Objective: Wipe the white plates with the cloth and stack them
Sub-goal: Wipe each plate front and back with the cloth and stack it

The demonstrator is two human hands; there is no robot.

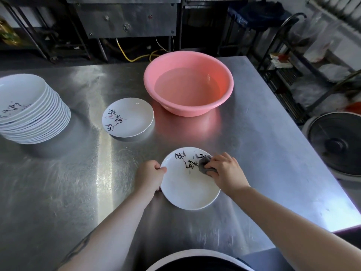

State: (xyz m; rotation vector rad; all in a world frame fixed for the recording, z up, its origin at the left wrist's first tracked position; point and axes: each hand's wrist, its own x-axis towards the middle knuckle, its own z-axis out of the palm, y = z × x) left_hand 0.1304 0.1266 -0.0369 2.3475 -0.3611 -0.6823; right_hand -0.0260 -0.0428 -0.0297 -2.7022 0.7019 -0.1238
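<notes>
A white plate (pixel 187 190) with black brush lettering lies near the front edge of the worktop (pixel 254 133), a crumpled grey cloth (pixel 205 165) pressed on its right inner rim over the lettering. A second such plate (pixel 128 117) lies flat toward the worktop's middle. A tall stack of white plates (pixel 29 110) stands at the left edge.

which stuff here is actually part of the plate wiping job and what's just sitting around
Part of the job:
near plate, gripped at its rim by the left hand
grey cloth, pressed on it by the right hand
single plate
tall stack of plates
pink basin of water, likely for the cloth

Just lying about:
fan on the floor
yellow cable
shelf rack
</notes>
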